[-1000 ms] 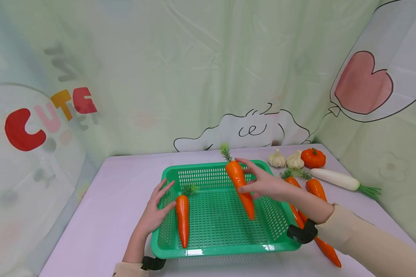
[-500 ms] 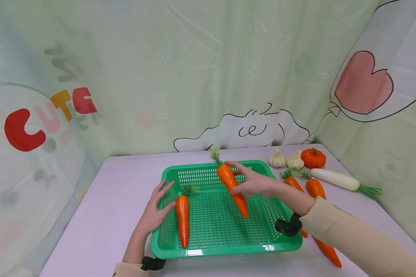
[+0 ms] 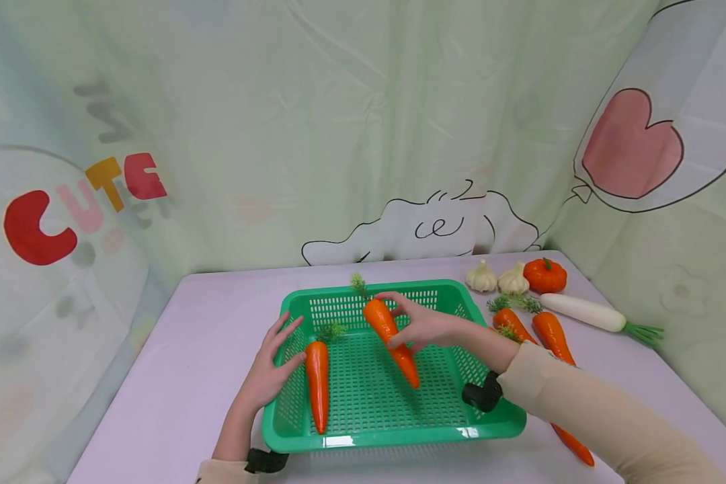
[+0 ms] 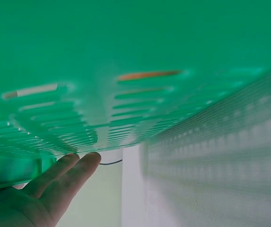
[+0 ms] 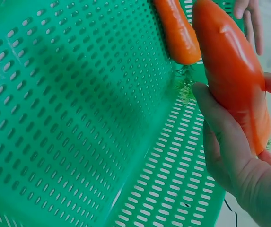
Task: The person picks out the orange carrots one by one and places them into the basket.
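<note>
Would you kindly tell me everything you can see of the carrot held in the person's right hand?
The carrot is bright orange, smooth and glossy like plastic, with a feathery green tuft at its thick end and a body tapering to a narrow tip. The right hand grips it at a slant over the green basket: in the head view, tuft at upper left, tip at lower right. It appears clear of the basket floor.

Three o'clock, head view: two garlic bulbs (image 3: 481, 277), then orange pumpkin (image 3: 545, 277), white radish (image 3: 583, 312) at pumpkin's four; printed curtain (image 3: 266, 134) behind, heart-marked balloon (image 3: 659, 134) toward two, CUTE lettering (image 3: 92, 202) at nine.
</note>
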Motion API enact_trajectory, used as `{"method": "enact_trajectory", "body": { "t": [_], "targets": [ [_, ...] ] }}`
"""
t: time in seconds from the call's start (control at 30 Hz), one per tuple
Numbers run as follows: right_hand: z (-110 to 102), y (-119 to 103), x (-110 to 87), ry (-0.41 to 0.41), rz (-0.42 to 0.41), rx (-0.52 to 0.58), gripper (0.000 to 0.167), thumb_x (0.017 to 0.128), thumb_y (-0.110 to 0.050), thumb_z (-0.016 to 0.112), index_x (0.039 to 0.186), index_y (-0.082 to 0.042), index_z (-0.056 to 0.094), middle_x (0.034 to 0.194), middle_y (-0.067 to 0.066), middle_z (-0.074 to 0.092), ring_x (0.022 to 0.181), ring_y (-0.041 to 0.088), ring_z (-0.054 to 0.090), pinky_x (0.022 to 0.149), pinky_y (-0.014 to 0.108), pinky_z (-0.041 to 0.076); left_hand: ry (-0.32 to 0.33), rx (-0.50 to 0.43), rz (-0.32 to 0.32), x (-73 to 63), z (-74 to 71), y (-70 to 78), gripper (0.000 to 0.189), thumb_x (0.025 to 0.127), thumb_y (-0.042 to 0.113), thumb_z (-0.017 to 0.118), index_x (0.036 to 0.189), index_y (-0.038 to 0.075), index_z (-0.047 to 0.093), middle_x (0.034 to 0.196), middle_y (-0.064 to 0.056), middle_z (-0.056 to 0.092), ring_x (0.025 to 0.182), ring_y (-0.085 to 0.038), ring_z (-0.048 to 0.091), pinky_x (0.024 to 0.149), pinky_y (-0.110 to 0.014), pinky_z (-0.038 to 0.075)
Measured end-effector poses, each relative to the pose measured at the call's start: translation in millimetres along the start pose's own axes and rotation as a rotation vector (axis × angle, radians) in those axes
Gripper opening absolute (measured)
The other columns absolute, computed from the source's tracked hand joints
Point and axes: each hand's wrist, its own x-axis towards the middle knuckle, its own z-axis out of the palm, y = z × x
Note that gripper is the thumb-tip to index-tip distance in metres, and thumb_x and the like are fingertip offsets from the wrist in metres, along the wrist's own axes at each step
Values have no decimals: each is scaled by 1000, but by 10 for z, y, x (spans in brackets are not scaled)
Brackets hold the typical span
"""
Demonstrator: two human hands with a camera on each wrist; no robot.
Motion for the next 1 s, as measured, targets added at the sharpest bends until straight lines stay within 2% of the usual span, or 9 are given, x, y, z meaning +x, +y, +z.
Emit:
{"method": "enact_trajectory", "body": {
  "t": [0.4,0.77,1.0],
  "targets": [
    [140,44,173,-15,41,23,85,71,6,67,139,-22,25,129,21,31,86,31,55,59,40,52,3,3,-3,2,-2,4,54,87,6,60,138,6,40,149,-17,15,134,-42,11,94,-70,18],
    [292,149,317,-57,73,57,85,70,8,67,139,-21,26,124,20,32,87,32,54,60,41,53,3,0,-2,10,1,10,55,87,7,60,138,8,41,149,-17,15,134,-42,11,94,-69,19],
    [407,188,405,-50,111,76,84,69,8,67,138,-19,28,119,20,36,85,33,55,59,44,53,1,7,-2,4,-5,4,54,87,8,60,138,7,40,149,-17,15,134,-42,11,94,-69,18]
  ]
}}
